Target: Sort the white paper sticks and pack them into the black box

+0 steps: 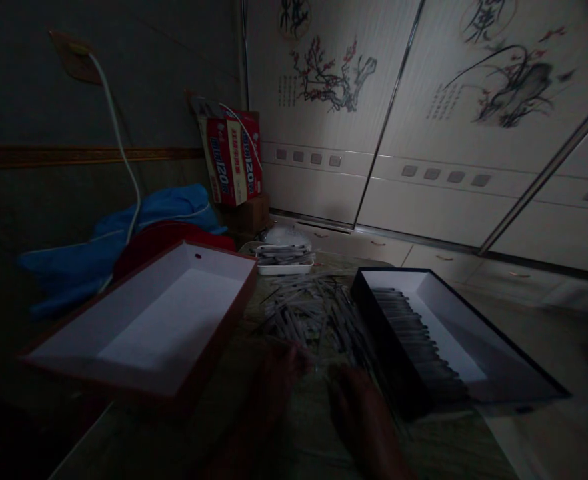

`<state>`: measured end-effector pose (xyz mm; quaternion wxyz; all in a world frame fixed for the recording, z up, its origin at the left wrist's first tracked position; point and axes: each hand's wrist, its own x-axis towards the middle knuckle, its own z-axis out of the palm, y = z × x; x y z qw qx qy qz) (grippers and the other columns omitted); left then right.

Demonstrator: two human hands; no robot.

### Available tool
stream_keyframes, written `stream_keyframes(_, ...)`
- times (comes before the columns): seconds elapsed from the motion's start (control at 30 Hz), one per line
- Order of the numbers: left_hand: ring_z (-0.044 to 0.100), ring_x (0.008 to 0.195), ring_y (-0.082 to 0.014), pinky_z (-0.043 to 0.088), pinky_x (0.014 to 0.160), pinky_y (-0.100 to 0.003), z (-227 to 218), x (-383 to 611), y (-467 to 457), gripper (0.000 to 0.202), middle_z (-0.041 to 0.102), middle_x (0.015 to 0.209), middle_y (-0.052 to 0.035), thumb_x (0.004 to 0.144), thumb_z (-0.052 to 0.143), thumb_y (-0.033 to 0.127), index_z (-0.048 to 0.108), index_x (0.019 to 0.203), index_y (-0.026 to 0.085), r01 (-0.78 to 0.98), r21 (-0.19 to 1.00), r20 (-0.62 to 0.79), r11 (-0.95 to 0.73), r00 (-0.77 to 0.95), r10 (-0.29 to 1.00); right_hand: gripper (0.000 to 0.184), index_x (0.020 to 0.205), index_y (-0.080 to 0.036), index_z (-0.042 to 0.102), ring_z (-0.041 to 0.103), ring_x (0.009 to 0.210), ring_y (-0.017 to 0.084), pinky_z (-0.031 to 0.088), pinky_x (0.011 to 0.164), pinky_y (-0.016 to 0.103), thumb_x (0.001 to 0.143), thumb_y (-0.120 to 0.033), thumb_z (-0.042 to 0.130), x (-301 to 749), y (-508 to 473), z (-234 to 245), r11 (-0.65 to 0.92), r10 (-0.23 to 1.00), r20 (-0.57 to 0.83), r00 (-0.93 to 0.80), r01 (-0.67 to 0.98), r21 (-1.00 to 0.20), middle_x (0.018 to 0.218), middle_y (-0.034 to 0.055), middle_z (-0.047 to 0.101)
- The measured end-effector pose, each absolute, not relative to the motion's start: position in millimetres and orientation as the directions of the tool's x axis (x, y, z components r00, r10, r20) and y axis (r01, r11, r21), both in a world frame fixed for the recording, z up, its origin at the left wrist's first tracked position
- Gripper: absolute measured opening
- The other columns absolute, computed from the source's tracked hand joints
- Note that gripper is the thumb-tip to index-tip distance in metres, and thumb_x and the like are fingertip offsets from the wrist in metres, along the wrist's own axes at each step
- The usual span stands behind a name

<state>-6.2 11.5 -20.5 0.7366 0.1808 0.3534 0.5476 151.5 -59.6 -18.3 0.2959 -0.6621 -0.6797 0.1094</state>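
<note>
Largest first: white sliding wardrobe doors (pixel 314 193) fill my far view, ink-style plants on the panels. Green-patterned table (pixel 454 447) below. Red-brown box (pixel 159 327), white-lined, blocks the table's left; dark box (pixel 449 327), also white-lined, blocks the right, a row of slender dark sticks (pixel 419 347) along its left side, their near ends lost in shadow. Beyond the left box: blue fabric (pixel 169 207), something red and rounded, red-and-cream carton (pixel 234 157) atop a brown one. Loose pile of thin pale and dark sticks (pixel 299 313) lies mid-table between the boxes, some right beside the dark box's outer wall (too dim for me to call them pens).

Left hand (pixel 281 367) is at the pile's near edge, blurred; I can't tell if its fingers are clamped on a stick. Right hand (pixel 349 397) is near the dark box, fingers curled, grip unreadable. White tray (pixel 284 269) of similar sticks sits past the pile, clear plastic behind it. White cord (pixel 117 123) drops from a wall plate.

Writing: circled Chinese calligraphy cut off up top, small text columns beside the plants; carton reads "120" twice amid Chinese characters.
</note>
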Motion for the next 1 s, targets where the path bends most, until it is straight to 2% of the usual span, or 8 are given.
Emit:
stream_keyframes(0.17,0.066,0.063,-0.0173,0.053,0.062,-0.030,-15,-8,10,0.021,0.069,0.069,-0.0034,0.060,0.076,0.022,0.063,0.074,0.014,-0.660,0.678,-0.319,0.324,0.132,0.938,0.020,0.098,-0.020,0.058,0.058,0.084,0.018,0.045,0.074,0.027,0.086,-0.027,0.045,154,-60,-14,0.150,0.925,0.362,0.112,0.770,-0.621,0.092,0.0068,0.061)
stream_keyframes(0.37,0.066,0.065,-0.0167,0.053,0.063,-0.029,-18,-11,14,0.018,0.068,0.070,-0.0028,0.061,0.075,0.020,0.063,0.073,0.013,-0.718,0.626,-0.330,0.304,0.109,0.938,0.020,0.095,-0.018,0.063,0.059,0.085,0.019,0.045,0.075,0.027,0.081,-0.022,0.049,155,-55,-19,0.136,0.950,0.305,0.059,0.804,-0.579,0.090,0.0078,0.064)
stream_keyframes(0.53,0.066,0.064,-0.0171,0.053,0.063,-0.030,-18,-10,15,0.014,0.068,0.068,-0.0027,0.063,0.074,0.016,0.063,0.072,0.014,-0.728,0.613,-0.334,0.306,0.112,0.936,0.026,0.096,-0.016,0.063,0.058,0.087,0.019,0.044,0.077,0.026,0.083,-0.018,0.041,158,-48,-7,0.028,0.941,0.291,0.175,0.815,-0.579,0.093,0.0092,0.063)
stream_keyframes(0.6,0.065,0.062,-0.0168,0.052,0.062,-0.030,-17,-9,15,0.013,0.068,0.066,-0.0027,0.063,0.073,0.013,0.062,0.070,0.014,-0.732,0.606,-0.354,0.310,0.101,0.930,0.026,0.093,-0.015,0.064,0.058,0.084,0.019,0.043,0.074,0.026,0.079,-0.015,0.043,161,-42,2,-0.028,0.950,0.247,0.188,0.844,-0.535,0.091,0.0096,0.063)
stream_keyframes(0.73,0.065,0.060,-0.0164,0.052,0.061,-0.029,-16,-8,16,0.011,0.068,0.065,-0.0025,0.065,0.071,0.011,0.062,0.070,0.014,-0.728,0.606,-0.362,0.320,0.105,0.926,0.030,0.095,-0.014,0.065,0.059,0.080,0.019,0.042,0.067,0.025,0.071,-0.009,0.048,164,-24,14,-0.103,0.979,0.126,0.158,0.927,-0.361,0.092,0.0108,0.063)
stream_keyframes(0.87,0.065,0.060,-0.0162,0.052,0.061,-0.030,-16,-9,16,0.011,0.068,0.067,-0.0016,0.066,0.069,0.008,0.061,0.070,0.014,-0.737,0.599,-0.378,0.311,0.082,0.922,0.031,0.096,-0.015,0.065,0.059,0.087,0.021,0.042,0.071,0.027,0.074,-0.006,0.044,162,-11,13,-0.117,0.982,0.113,0.152,0.956,-0.270,0.097,0.0130,0.063)
stream_keyframes(1.0,0.065,0.058,-0.0162,0.051,0.058,-0.028,-15,-9,16,0.010,0.067,0.064,-0.0021,0.066,0.069,0.011,0.061,0.071,0.014,-0.713,0.621,-0.383,0.325,0.086,0.920,0.025,0.093,-0.015,0.065,0.061,0.089,0.023,0.043,0.072,0.029,0.080,-0.012,0.043,161,-5,9,-0.139,0.981,0.109,0.161,0.972,-0.190,0.097,0.0143,0.064)
